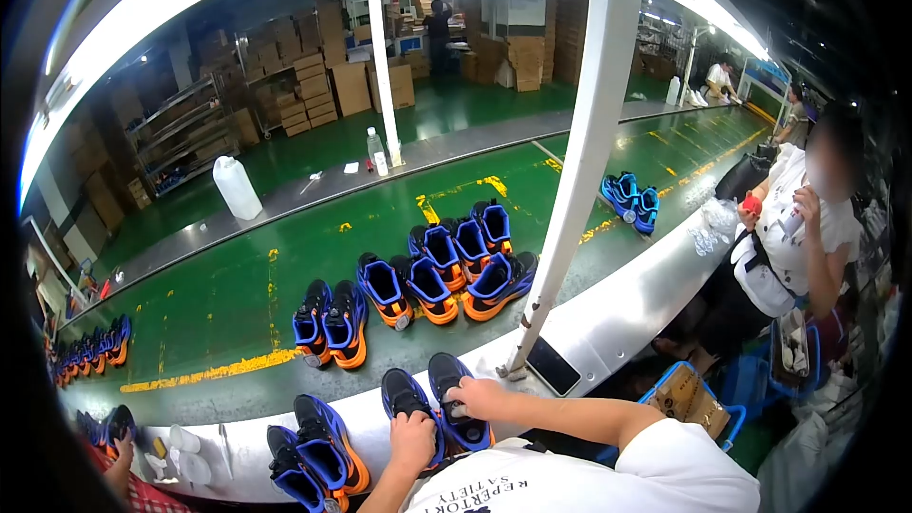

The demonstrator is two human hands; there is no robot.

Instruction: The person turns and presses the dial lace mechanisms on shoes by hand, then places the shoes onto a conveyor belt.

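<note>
On the metal ledge in front of me stand two black sneakers with blue collars and orange soles. My left hand [414, 439] has its fingers curled over the upper of the left sneaker [403, 389], around the tongue and laces. At the right sneaker [446, 372], my right hand [473, 399] grips near the tongue and opening; my fingertips are partly hidden there. Just left of my hands, another pair of matching sneakers [323, 446] rests on the ledge, openings toward me.
Beyond the ledge, a green conveyor [209, 323] carries several matching sneakers [432, 271] and a bright blue pair [631, 201]. A white post [584, 133] rises beside a phone [553, 366]. One co-worker [788, 218] stands right; another's hand [121, 451] is at left near white cups [190, 456].
</note>
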